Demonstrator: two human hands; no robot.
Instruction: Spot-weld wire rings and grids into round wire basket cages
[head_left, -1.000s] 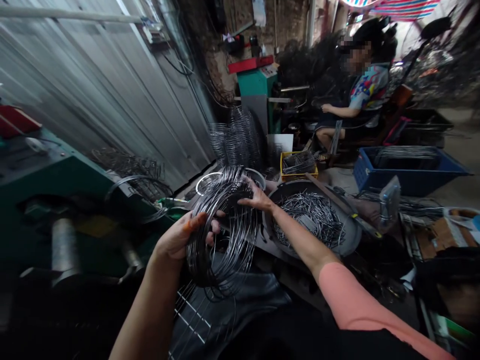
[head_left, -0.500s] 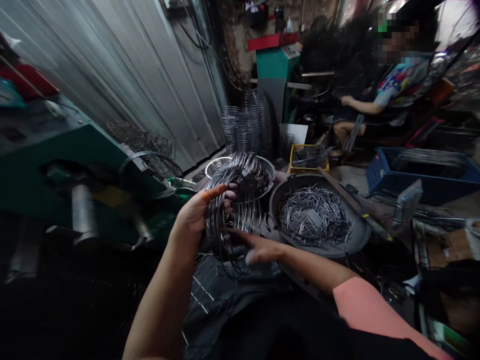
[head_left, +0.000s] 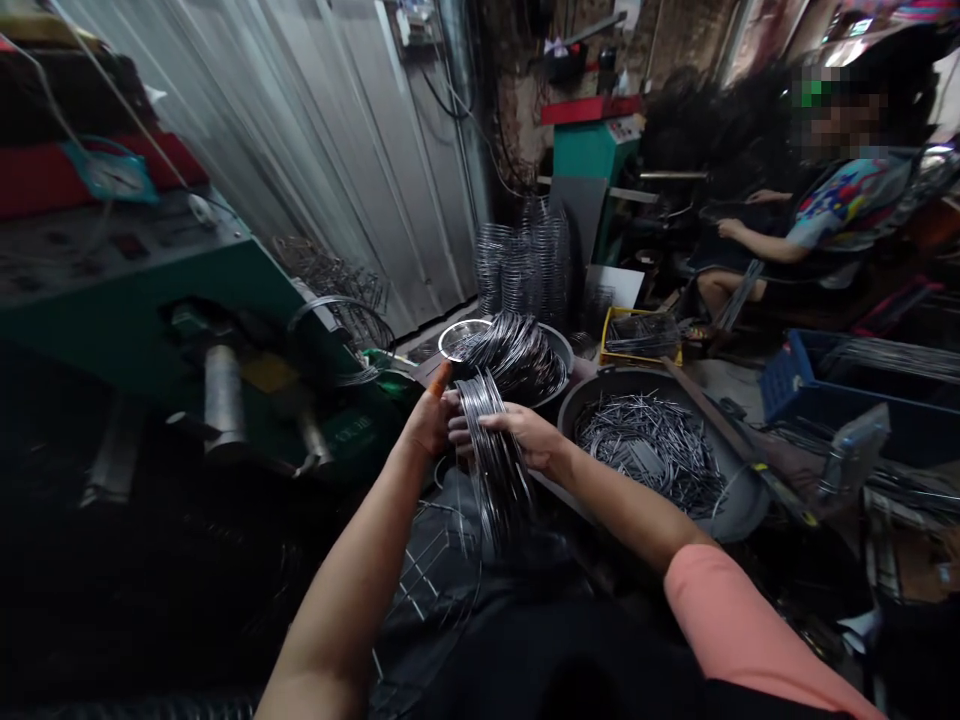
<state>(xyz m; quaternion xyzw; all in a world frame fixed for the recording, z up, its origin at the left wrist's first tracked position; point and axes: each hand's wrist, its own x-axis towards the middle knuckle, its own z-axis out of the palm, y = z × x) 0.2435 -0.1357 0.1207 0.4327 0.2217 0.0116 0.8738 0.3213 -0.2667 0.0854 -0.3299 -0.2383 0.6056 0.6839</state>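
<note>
A bundle of thin metal wire rings (head_left: 495,460) hangs between my two hands, in front of my lap. My left hand (head_left: 439,420) is at its left side, thumb raised, with fingers reaching behind or into the rings. My right hand (head_left: 525,430) grips the upper right part of the bundle, its fingers closed over the wires. Just beyond lies a bowl (head_left: 564,352) heaped with more wire rings (head_left: 514,350). To the right stands a wide grey basin (head_left: 739,510) full of short metal rods (head_left: 652,445).
A green machine (head_left: 90,300) with protruding rollers stands at the left. Stacked wire rings (head_left: 521,260) rise by the metal wall. A yellow crate (head_left: 641,355), a blue crate (head_left: 780,385) and a seated person (head_left: 795,230) are at the right. A wire grid (head_left: 424,575) lies near my lap.
The ring bundle has turned and now hangs more narrowly between my hands. My right hand has moved up and closed on it. The view has shifted left.
</note>
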